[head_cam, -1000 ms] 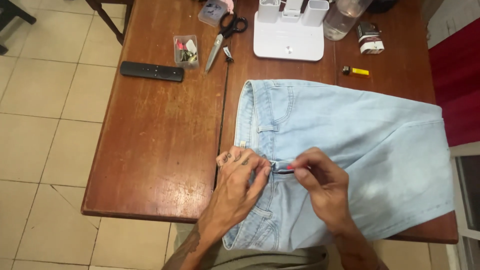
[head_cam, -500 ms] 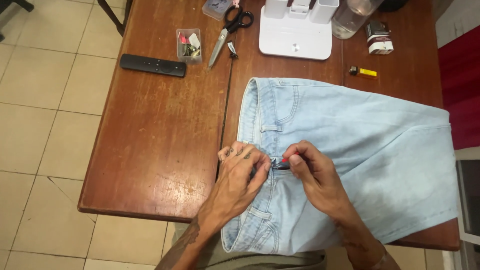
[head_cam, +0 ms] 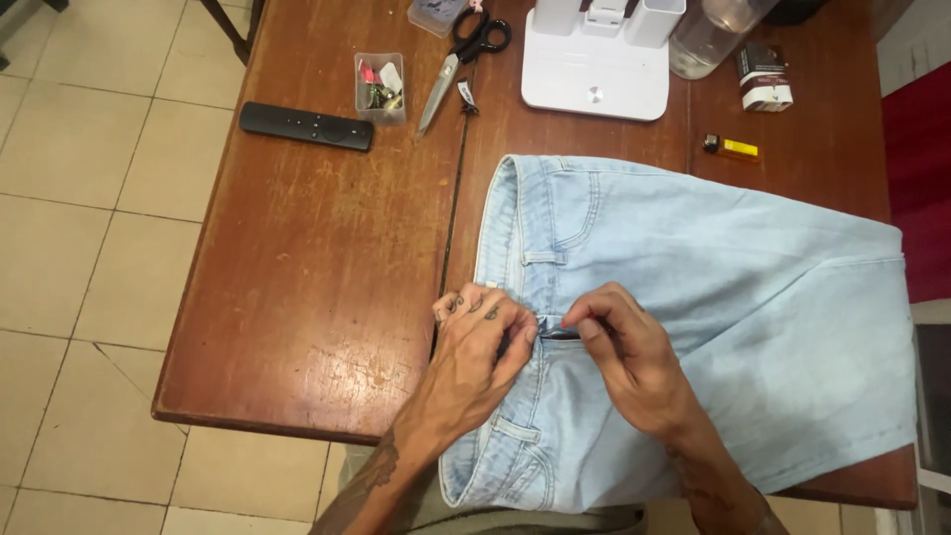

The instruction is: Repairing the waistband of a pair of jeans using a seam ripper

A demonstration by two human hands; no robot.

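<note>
Light blue jeans [head_cam: 693, 297] lie flat on the brown wooden desk [head_cam: 317, 287], waistband toward the desk's middle seam, legs running off to the right edge. Left hand [head_cam: 480, 342] rests palm-down on the waistband at the fly, fingers curled and pressing the denim. Right hand [head_cam: 624, 347] sits just beside it, thumb and forefinger pinched on the dark zipper [head_cam: 557, 333] at the fly; the two hands almost touch. Far side of desk: black remote [head_cam: 305, 126] at left, small clear box of bits [head_cam: 380, 87] next to it, scissors [head_cam: 464, 61] with black handles lying diagonal, a white charging stand [head_cam: 597, 61], a clear plastic jar [head_cam: 715, 35], a small dark-and-white packet [head_cam: 763, 77], and a yellow lighter [head_cam: 731, 149] just above the jeans. None of these touches the jeans or lies near the hands; nothing blocks the fly. Tiled floor [head_cam: 89, 228] to the left, red surface at the right edge. Versus half a second ago: hands stay at the same spot on the fly, the right hand's pinch unchanged; jeans and desk items have not shifted, only the camera view moved slightly.
</note>
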